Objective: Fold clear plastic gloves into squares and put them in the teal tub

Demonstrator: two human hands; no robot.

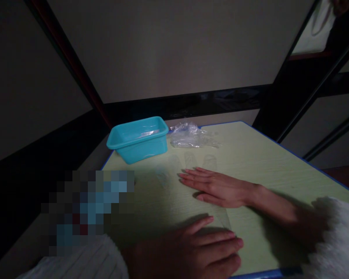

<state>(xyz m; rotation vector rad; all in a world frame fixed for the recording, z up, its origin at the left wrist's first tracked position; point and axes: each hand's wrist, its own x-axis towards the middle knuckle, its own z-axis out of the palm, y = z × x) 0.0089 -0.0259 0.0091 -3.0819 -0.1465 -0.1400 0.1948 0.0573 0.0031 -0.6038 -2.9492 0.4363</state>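
A clear plastic disposable glove (170, 170) lies spread flat on the table, its fingers pointing away from me. My right hand (218, 188) rests palm down on the glove's right part, fingers stretched out to the left. Closer to me, my left hand (203, 248) reaches in from the lower left, fingers extended to the right over the glove's cuff end. Nothing shows in either hand. The exact contact under both palms is hidden.
A turquoise plastic basin (142, 149) stands at the table's back left, with something clear and shiny inside. Beside it lies a crumpled heap of clear plastic (190, 135). The pale table (267, 162) has a blue edge, and cabinet panels rise behind it. A pixelated patch covers the left side.
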